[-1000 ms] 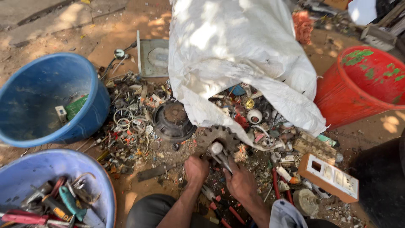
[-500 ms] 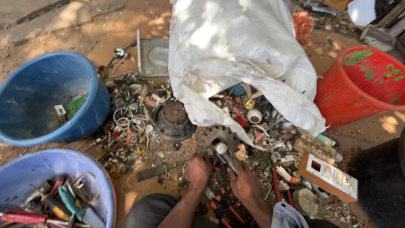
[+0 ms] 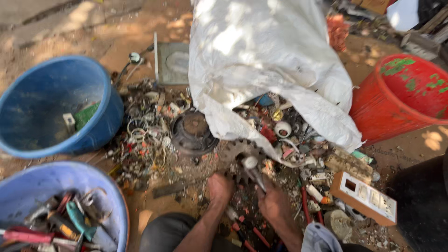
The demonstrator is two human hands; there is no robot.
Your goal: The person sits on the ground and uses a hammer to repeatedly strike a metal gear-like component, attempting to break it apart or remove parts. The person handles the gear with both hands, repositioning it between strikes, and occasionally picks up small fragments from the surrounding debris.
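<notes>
Both hands work low in a spread of scrap on bare dirt. The right hand (image 3: 275, 203) is closed around the shaft of a metal rod-like tool (image 3: 254, 171), whose rounded pale end points up and away towards a rusty toothed gear (image 3: 239, 151) lying flat in the scrap just beyond the fingers. The left hand (image 3: 219, 186) rests knuckles-up on the ground just beside the gear's near edge; its fingers curl down into the debris, and whether they grip anything cannot be told from this angle.

Left of the gear lies a dark round metal housing (image 3: 192, 130), perhaps a motor part, and beyond that a tangle of wire rings and small fragments (image 3: 140, 135). A large white woven sack (image 3: 266, 60) slumps over the far side of the pile, its lower edge reaching almost to the gear. A white switch plate on a wooden box (image 3: 368, 198) sits to the right of the hands.

3 tubs ring the pile: a deep blue tub (image 3: 53, 107) at the left holding a green scrap, a paler blue basin (image 3: 65, 205) at the near left filled with hand tools, and a red tub (image 3: 401, 98) at the right.
</notes>
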